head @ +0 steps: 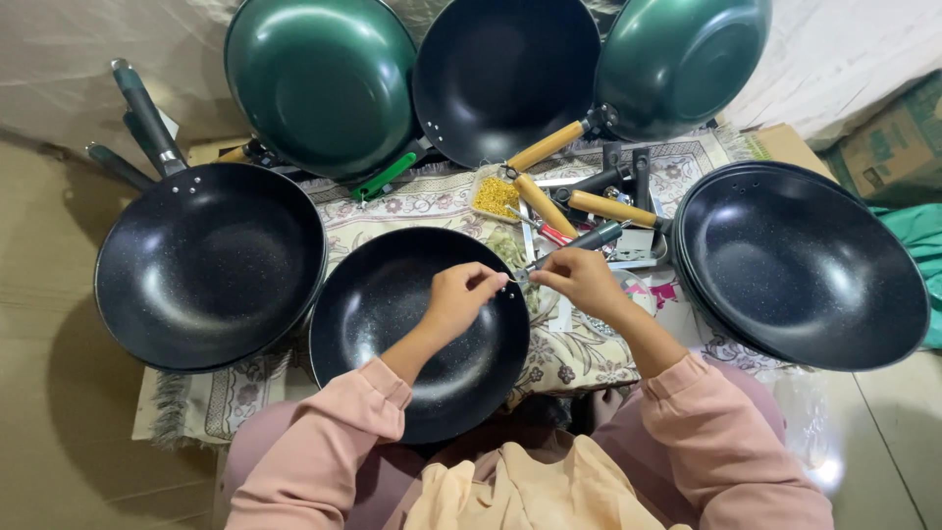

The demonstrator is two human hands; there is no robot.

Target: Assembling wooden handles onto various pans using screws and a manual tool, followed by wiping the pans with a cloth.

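The black pan (417, 334) at the centre of the frame lies on the patterned cloth (579, 353) with no handle on it yet, its rim turned toward a grey handle (579, 242) just to its right. Judging from how things lie, the fitting of this pan is at its start: the small fastener is not yet seated. Pans at upper left, top centre and upper right already carry handles, and a stack of black pans (800, 265) waits at right (whether those have handles I cannot tell).

The left hand (459, 297) hovers over the pan's right rim, thumb and forefinger pressed together on something tiny, probably a screw. The right hand (581, 280) sits just beside it, fingers pinched around the near end of the grey handle. A tray of yellow screws (496, 196) lies above them, near loose wooden handles (608, 208).
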